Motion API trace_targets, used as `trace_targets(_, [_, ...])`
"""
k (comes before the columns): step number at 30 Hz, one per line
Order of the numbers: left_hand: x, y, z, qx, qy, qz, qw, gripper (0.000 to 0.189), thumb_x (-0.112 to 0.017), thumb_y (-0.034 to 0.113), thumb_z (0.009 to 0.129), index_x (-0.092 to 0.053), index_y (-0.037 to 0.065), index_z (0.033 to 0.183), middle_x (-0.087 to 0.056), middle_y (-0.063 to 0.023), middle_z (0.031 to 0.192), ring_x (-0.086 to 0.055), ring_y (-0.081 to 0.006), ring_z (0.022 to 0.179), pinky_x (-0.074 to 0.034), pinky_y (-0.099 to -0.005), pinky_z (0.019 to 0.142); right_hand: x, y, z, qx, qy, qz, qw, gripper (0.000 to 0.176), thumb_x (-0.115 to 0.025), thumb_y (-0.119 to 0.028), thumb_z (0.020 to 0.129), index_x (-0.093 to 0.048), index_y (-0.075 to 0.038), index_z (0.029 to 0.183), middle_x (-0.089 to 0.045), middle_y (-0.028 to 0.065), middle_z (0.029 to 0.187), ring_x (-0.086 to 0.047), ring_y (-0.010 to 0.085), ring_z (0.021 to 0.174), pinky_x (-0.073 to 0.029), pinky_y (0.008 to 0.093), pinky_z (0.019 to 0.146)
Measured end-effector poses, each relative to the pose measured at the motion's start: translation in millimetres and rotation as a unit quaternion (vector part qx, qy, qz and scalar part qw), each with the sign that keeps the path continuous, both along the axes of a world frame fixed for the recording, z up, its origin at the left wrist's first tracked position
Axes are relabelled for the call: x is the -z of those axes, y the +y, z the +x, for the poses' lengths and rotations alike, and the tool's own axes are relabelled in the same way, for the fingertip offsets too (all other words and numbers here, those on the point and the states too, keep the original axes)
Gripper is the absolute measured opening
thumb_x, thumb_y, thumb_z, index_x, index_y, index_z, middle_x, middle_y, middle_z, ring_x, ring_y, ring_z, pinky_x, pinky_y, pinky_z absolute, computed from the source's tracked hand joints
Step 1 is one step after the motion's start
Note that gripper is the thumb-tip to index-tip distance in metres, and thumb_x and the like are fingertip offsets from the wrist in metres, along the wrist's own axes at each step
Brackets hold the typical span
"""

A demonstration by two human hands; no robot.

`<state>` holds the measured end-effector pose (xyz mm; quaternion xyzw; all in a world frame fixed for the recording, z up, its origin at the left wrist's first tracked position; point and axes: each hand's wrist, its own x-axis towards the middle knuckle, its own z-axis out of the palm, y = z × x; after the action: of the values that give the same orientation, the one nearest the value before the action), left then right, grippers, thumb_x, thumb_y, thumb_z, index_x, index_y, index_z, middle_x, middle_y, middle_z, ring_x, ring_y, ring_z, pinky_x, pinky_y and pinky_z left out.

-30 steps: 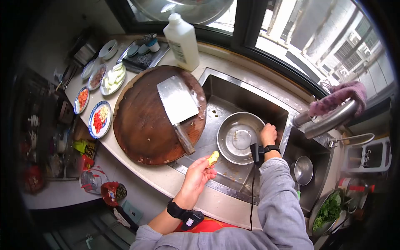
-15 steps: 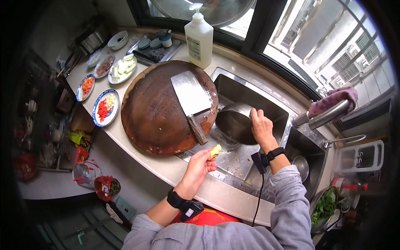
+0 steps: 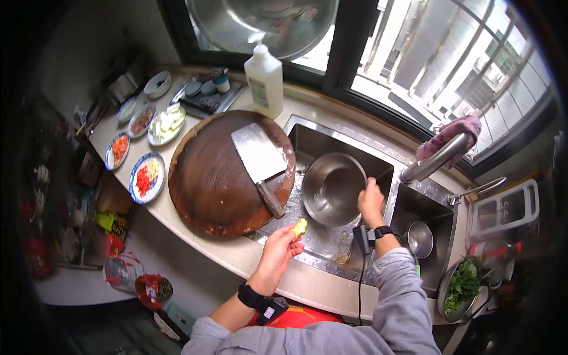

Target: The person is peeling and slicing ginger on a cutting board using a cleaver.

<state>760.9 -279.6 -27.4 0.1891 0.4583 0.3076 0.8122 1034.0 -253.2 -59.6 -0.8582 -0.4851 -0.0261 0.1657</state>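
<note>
My left hand (image 3: pixel 278 253) pinches a small yellow piece of ginger (image 3: pixel 300 228) between thumb and fingers, over the sink's near edge. With my right hand (image 3: pixel 371 204) I grip the right rim of a round stainless steel bowl (image 3: pixel 325 201). That bowl sits nearly level in the left basin of the steel sink (image 3: pixel 322 248), its inside wet and facing up. To the left, a cleaver (image 3: pixel 257 152) lies flat on a thick round wooden chopping board (image 3: pixel 207 177), its handle pointing towards me.
Plates of red and pale chopped bits (image 3: pixel 147 179), orange pieces (image 3: pixel 118 149), meat (image 3: pixel 142 120) and pale green slices (image 3: pixel 167 124) stand left. A white pump bottle (image 3: pixel 264 83) is behind the board. At right are the faucet (image 3: pixel 435 160), a small metal bowl (image 3: pixel 420 239) and leafy greens (image 3: pixel 461 287).
The steel bowl has gone from tilted on its side to nearly level in the basin, my right hand still on its rim. My left hand keeps the ginger. The view has shifted slightly.
</note>
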Motion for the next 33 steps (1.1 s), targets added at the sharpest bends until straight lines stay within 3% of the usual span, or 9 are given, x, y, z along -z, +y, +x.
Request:
trace_targets(7, [8.0,3.6,8.5,0.004,0.001,0.003,1.000,0.027,-0.052,0.004,0.083,-0.047,-0.001,0.108,-0.057,-0.0101,0.088,-0.058,-0.0166,0.065,-0.050,-0.0249,0.057,29.4,-27.2,-15.1,0.068,0.209,-0.102,0.970,0.043,-0.055,-0.021,0.078,-0.040,0.003,0.111,-0.056,0.0262,0.096,-0.055,0.0416,0.090,-0.043,0.0488,0.078])
trace_targets(12, [4.1,6.3,34.4,0.024,-0.017,-0.010,1.000,0.023,-0.049,0.002,0.083,-0.044,-0.001,0.105,-0.057,-0.0121,0.089,-0.058,-0.0184,0.067,-0.051,-0.0257,0.058,-5.4,-36.9,31.0,0.096,0.168,0.082,0.978,0.022,-0.048,-0.025,0.083,-0.058,-0.005,0.084,-0.060,0.0146,0.089,-0.057,0.0332,0.086,-0.045,0.0428,0.073])
trace_targets(14, [-1.3,9.2,51.7,0.036,-0.019,-0.001,0.999,0.021,-0.048,0.002,0.084,-0.044,-0.002,0.104,-0.057,-0.0136,0.089,-0.059,-0.0203,0.069,-0.052,-0.0269,0.060,-20.0,-47.0,91.6,0.100,0.127,0.299,0.940,0.019,-0.049,-0.018,0.083,-0.060,-0.003,0.086,-0.061,0.0157,0.080,-0.059,0.0308,0.075,-0.045,0.0390,0.066])
trace_targets(19, [-1.8,9.0,81.4,0.066,-0.007,0.014,0.998,0.024,-0.049,0.004,0.084,-0.041,-0.001,0.106,-0.057,-0.0171,0.091,-0.061,-0.0221,0.070,-0.053,-0.0292,0.061,-19.0,-35.5,187.4,0.114,0.076,0.249,0.959,0.030,-0.046,-0.021,0.085,-0.056,-0.001,0.105,-0.058,0.0201,0.099,-0.055,0.0361,0.090,-0.042,0.0414,0.079])
trace_targets(23, [-7.8,9.2,94.2,0.059,0.030,0.026,0.997,0.038,-0.046,0.000,0.084,-0.032,0.001,0.118,-0.055,-0.0190,0.094,-0.061,-0.0227,0.069,-0.054,-0.0308,0.063,-41.4,-9.6,207.5,0.149,0.107,0.093,0.979,0.028,-0.047,-0.032,0.075,-0.064,-0.010,0.078,-0.058,0.0212,0.076,-0.055,0.0394,0.076,-0.042,0.0472,0.063])
trace_targets(26, [-10.8,13.7,100.5,0.055,0.007,0.023,0.998,0.058,-0.044,-0.004,0.082,-0.019,0.010,0.133,-0.054,-0.0195,0.095,-0.061,-0.0249,0.070,-0.054,-0.0321,0.063,-30.9,-3.1,219.3,0.189,0.095,0.082,0.974,0.030,-0.049,-0.036,0.077,-0.063,-0.010,0.083,-0.061,0.0193,0.083,-0.057,0.0387,0.082,-0.044,0.0463,0.069])
trace_targets(29, [-1.1,19.4,109.4,0.064,-0.019,0.007,0.998,0.061,-0.043,-0.003,0.082,-0.017,0.013,0.135,-0.055,-0.0183,0.095,-0.060,-0.0255,0.070,-0.054,-0.0328,0.063,-20.0,-9.5,227.1,0.225,0.165,0.082,0.957,0.026,-0.055,-0.027,0.075,-0.062,-0.005,0.088,-0.061,0.0206,0.088,-0.057,0.0380,0.085,-0.044,0.0450,0.073])
trace_targets(32, [12.9,30.2,131.2,0.084,-0.021,-0.021,0.996,0.062,-0.041,-0.002,0.083,-0.016,0.016,0.136,-0.055,-0.0167,0.093,-0.059,-0.0252,0.069,-0.053,-0.0328,0.060,-0.4,-27.3,211.2,0.181,0.087,0.265,0.943,0.023,-0.056,-0.017,0.074,-0.056,0.000,0.090,-0.058,0.0209,0.092,-0.055,0.0357,0.088,-0.043,0.0423,0.075])
trace_targets(33, [11.6,30.9,148.0,0.095,-0.006,-0.024,0.995,0.062,-0.040,-0.002,0.083,-0.016,0.017,0.137,-0.055,-0.0157,0.092,-0.059,-0.0247,0.067,-0.054,-0.0322,0.058,-27.6,-46.2,172.4,0.134,0.194,0.274,0.932,0.017,-0.053,-0.013,0.075,-0.056,-0.001,0.086,-0.058,0.0190,0.086,-0.056,0.0344,0.085,-0.043,0.0413,0.075])
